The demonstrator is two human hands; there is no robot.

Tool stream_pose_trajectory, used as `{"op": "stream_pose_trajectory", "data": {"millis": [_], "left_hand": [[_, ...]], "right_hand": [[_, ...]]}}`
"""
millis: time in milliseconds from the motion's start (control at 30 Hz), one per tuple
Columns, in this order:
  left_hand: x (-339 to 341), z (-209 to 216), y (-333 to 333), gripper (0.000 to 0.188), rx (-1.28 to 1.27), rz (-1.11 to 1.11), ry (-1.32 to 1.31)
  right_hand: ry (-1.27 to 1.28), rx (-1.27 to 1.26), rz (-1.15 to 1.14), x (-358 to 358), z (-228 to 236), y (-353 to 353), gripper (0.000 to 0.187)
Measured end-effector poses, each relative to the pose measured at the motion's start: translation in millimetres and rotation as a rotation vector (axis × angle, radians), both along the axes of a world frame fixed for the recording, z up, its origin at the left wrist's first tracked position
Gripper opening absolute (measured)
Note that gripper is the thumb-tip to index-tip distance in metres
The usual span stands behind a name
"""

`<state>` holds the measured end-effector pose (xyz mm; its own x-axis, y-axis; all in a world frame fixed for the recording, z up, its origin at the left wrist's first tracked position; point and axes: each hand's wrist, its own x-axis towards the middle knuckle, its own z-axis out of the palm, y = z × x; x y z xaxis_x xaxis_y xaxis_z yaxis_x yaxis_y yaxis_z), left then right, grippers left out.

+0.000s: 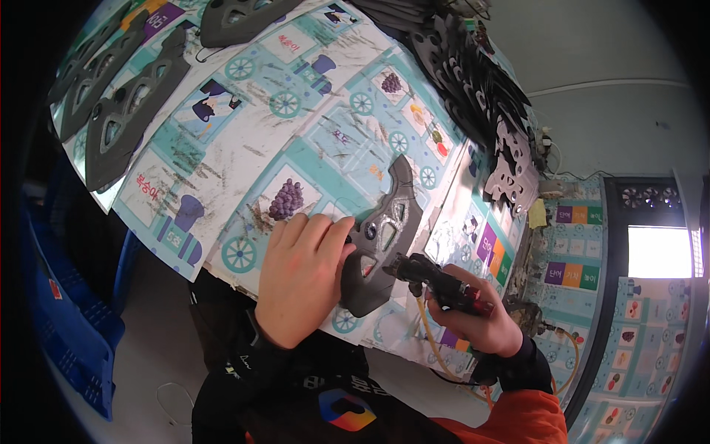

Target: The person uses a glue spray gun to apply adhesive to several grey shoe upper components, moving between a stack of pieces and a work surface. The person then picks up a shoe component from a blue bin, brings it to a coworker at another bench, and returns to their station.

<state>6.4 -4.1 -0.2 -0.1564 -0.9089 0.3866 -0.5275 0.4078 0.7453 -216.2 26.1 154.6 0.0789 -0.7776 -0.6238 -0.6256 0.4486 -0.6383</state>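
Observation:
A dark grey, curved panel with cut-out openings (383, 240) lies on the patterned paper in front of me. My left hand (305, 274) is at its left edge, thumb and fingertips closed on the rim. My right hand (481, 314) is wrapped around a small black spray gun (436, 283) with a red end. The gun's nozzle points left, close to the panel's lower right side. A thin yellowish hose (427, 333) hangs below the gun. Whether anything comes from the nozzle cannot be made out.
Similar grey panels (137, 111) lie at the far left of the table. A pile of black pieces (458, 78) runs along the back right edge, with lighter grey cut-out pieces (512, 166) at its near end. Blue plastic crates (70, 318) stand on the floor at left.

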Motion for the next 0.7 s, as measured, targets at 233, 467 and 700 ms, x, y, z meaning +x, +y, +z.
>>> {"op": "stream_pose_trajectory", "data": {"millis": [233, 467, 700], "left_hand": [[0.3, -2.4, 0.5, 0.035, -0.026, 0.015, 0.006], [-0.5, -4.0, 2.9, 0.036, -0.014, 0.017, 0.009], [-1.1, -6.6, 1.3, 0.036, 0.003, 0.012, 0.025]], "right_hand": [[-0.010, -0.126, 0.281, -9.7, -13.7, -1.6, 0.062], [-0.057, -0.109, 0.146, 6.8, -10.2, 1.9, 0.030], [-0.063, -0.030, 0.166, 4.8, -10.9, 6.8, 0.032]]}}
